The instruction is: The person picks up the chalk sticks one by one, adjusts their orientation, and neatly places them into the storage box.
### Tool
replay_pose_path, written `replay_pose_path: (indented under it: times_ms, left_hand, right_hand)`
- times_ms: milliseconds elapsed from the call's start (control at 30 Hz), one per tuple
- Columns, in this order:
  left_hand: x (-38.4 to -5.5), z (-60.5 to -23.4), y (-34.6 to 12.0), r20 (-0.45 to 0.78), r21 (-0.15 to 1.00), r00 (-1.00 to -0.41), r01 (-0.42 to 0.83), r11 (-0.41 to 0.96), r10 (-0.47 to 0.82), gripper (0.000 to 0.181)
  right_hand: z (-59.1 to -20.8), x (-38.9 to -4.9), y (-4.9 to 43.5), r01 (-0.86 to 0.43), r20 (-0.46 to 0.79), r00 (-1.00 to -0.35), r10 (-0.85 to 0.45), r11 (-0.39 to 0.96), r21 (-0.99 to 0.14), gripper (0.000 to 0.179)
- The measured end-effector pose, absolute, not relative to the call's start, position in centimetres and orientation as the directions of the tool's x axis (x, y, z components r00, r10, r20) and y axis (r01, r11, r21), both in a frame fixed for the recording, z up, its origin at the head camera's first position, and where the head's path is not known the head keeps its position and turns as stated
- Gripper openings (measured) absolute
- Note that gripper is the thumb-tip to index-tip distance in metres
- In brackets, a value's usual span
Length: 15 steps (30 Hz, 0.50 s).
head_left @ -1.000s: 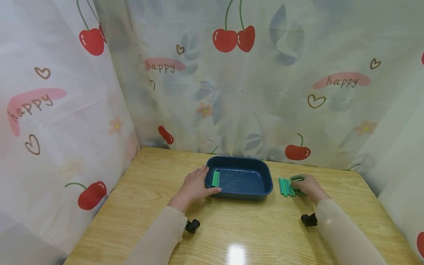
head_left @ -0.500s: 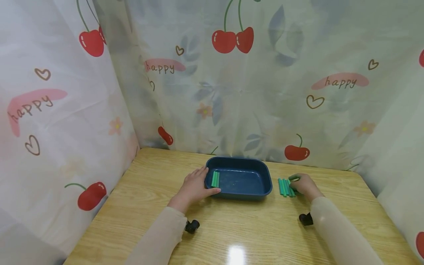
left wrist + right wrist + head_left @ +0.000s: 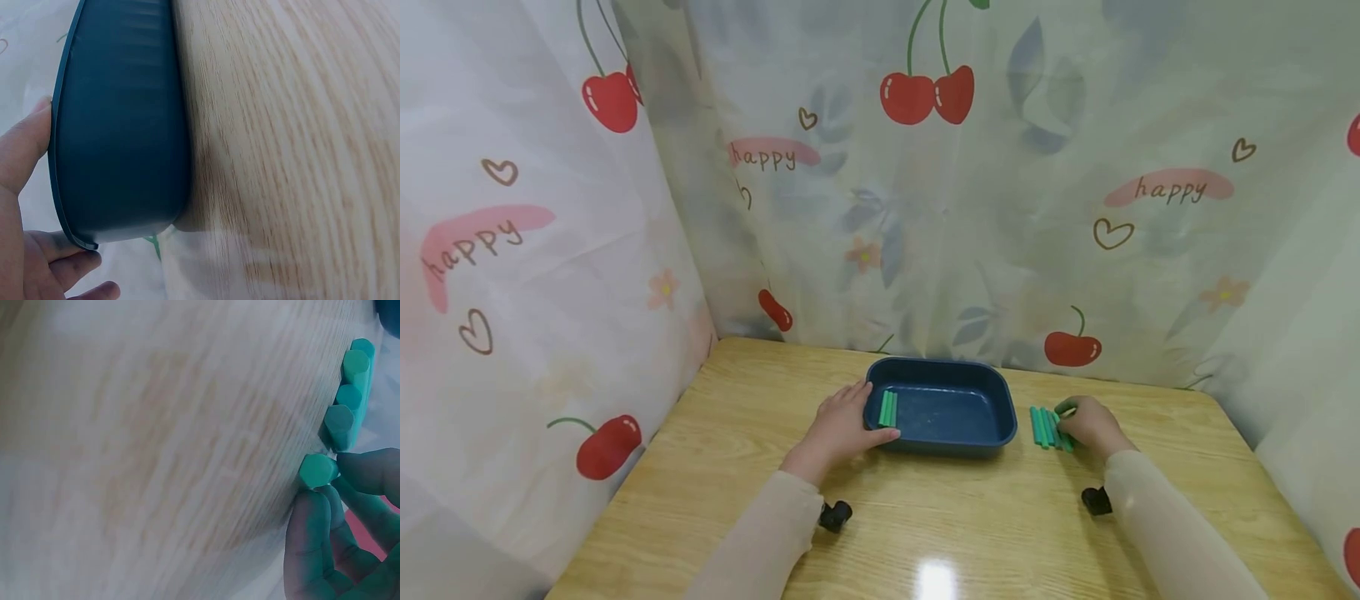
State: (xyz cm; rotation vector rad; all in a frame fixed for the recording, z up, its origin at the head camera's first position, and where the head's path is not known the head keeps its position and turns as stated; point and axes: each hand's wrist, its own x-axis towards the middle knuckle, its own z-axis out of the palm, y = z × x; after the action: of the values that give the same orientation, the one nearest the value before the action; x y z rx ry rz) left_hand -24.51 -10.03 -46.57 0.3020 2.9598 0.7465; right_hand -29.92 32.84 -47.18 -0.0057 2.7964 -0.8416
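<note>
A dark blue rectangular plastic tub [image 3: 955, 446] stands on the wooden table. My left hand [image 3: 841, 423] rests on its left end, thumb along the front rim and fingers, fairly straight, at the left rim. Several short light green sticks [image 3: 888, 408] lie side by side inside the tub's left end. Right of the tub, a row of green and teal sticks [image 3: 1042, 427] lies on the table. At the row's right end my right hand [image 3: 1088, 425] pinches a green stick [image 3: 317, 470] between thumb and fingers; in the right wrist view it sits slightly apart from the others.
A wood-grain table [image 3: 1000, 533] spreads in front of and around the tub. White curtains [image 3: 947, 208] printed with cherries and hearts stand close behind and at both sides. A black wrist camera [image 3: 835, 516] sits under the left sleeve, another [image 3: 1097, 501] under the right.
My right hand has moved slightly left onto the row's end stick and pinches it; that stick has shifted a little away from the row. The left hand and tub keep their place.
</note>
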Motion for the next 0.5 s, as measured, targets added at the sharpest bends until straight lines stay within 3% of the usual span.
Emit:
replay_pose_path:
  times_ms: [233,500]
  left_hand:
    - [-24.6,-46.6,-10.0,-0.011,0.465,-0.977,0.183,0.866,0.212,0.102]
    - [-24.6,-46.8,-10.0,-0.016,0.459,-0.978,0.179,0.87,0.21,0.102]
  right_hand:
    - [-46.5,-29.4,32.6,0.043,-0.202,-0.977,-0.073,0.854,-0.518,0.037]
    - [-46.4,-28.8,33.1,0.111,-0.24,-0.97,-0.029,0.83,-0.547,0.035]
